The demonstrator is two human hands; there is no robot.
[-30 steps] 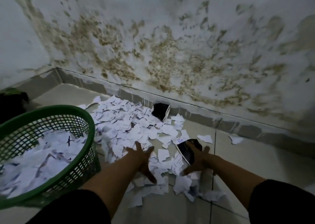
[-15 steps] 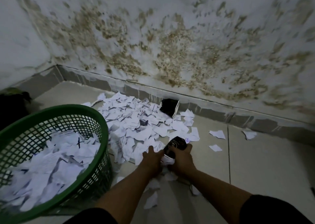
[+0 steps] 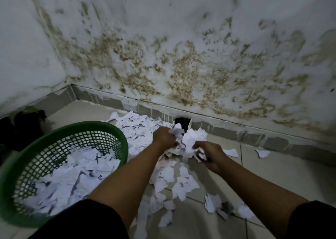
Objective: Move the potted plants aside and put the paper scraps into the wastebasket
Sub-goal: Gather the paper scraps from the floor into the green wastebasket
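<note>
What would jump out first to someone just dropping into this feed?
Probably the stained wall filling the upper half, blotched brown above the floor edge. Next, the white paper scraps strewn over the tiled floor in the middle, where the left hand and right hand are each gathering a bunch. At lower left stands the green wastebasket, already holding many scraps, with a dark potted plant behind it.

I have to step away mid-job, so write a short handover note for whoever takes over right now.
Left hand and right hand each grip white torn paper scraps above the floor pile.
The round green plastic mesh wastebasket, at left, already holds many scraps.
A dark potted plant stands aside in the left corner.
Left: drop these handfuls in, then gather the rest, including stray pieces by the wall.
</note>
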